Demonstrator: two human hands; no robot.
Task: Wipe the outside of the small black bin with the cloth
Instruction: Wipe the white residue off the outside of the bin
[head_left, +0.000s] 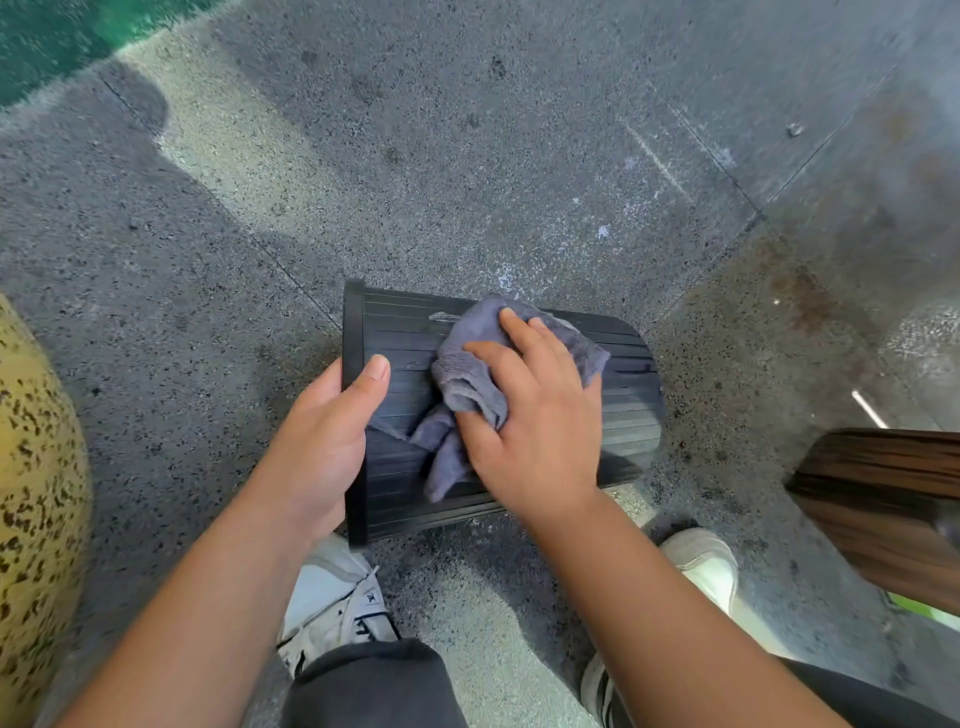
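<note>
The small black bin (631, 410) lies on its side above the speckled floor, its ribbed wall facing up and its rim to the left. My left hand (322, 441) grips the rim, thumb on the outer wall, fingers hidden inside the mouth. A crumpled grey-blue cloth (467, 379) lies on the bin's wall. My right hand (535, 415) presses flat on the cloth with fingers spread, covering its right part. Loose folds of the cloth hang out to the left of that hand.
Grey speckled floor (467, 156) spreads beyond the bin. My two white shoes (332, 597) stand just below it. A yellow spotted object (36, 493) sits at the left edge, and a dark wood-grain piece (883, 493) juts in at the right.
</note>
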